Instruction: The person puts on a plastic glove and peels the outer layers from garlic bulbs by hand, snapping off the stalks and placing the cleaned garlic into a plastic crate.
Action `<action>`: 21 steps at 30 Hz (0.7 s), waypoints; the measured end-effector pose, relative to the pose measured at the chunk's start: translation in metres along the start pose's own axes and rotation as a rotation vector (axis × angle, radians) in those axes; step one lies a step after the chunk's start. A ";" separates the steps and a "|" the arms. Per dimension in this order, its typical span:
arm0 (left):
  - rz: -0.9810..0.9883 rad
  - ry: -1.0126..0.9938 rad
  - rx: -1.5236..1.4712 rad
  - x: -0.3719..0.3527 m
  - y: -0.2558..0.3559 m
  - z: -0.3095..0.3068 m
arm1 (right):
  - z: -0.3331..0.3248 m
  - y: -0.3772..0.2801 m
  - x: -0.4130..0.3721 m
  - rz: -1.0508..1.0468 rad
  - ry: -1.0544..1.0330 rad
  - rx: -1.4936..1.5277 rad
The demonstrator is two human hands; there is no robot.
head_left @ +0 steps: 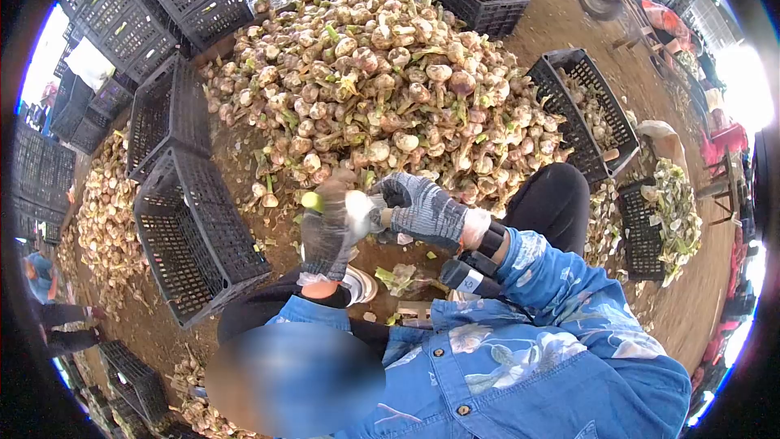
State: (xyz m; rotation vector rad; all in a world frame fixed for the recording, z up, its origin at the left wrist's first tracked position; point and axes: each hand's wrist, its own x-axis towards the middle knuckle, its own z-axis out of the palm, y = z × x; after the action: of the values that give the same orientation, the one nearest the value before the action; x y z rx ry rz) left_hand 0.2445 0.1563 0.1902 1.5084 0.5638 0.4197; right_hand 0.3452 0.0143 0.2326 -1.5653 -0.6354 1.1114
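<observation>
My left hand (327, 232), in a grey glove and smeared by motion, is closed around a white garlic bulb (357, 205) in front of my knees. A pale green round piece (312, 201) shows at its far side. Close against the bulb, my right hand (426, 210), in a grey knit glove, has its fingers curled. A short tan stub (386, 217) pokes out of that fist toward the bulb; I cannot tell whether it is a handle or a stem. Just beyond both hands lies a large heap of garlic bulbs (382, 81) with stems on.
Black plastic crates (191, 236) stand at the left, with stacked crates (166, 4) behind. To the right, one crate (585, 114) holds garlic, and another crate (642, 232) sits beside peelings (674, 215). A second garlic pile (110, 203) and a person (45, 276) are at far left.
</observation>
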 end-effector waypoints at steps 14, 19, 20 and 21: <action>-0.306 0.024 -0.552 0.003 0.006 0.000 | -0.041 0.059 -0.002 -0.001 0.187 -0.687; -0.299 0.056 -0.296 0.000 -0.010 -0.006 | -0.018 0.040 -0.003 -0.274 0.262 -0.515; -0.191 0.043 -0.210 -0.007 0.014 0.001 | -0.007 0.028 -0.002 -0.181 0.163 -0.263; -0.193 0.038 -0.207 -0.005 0.009 0.002 | 0.002 0.022 0.001 -0.090 0.063 -0.010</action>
State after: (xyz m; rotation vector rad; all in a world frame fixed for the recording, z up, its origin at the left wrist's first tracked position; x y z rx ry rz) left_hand 0.2428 0.1521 0.1990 1.2378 0.6682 0.3464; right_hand 0.3409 0.0091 0.2118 -1.5587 -0.6628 0.9895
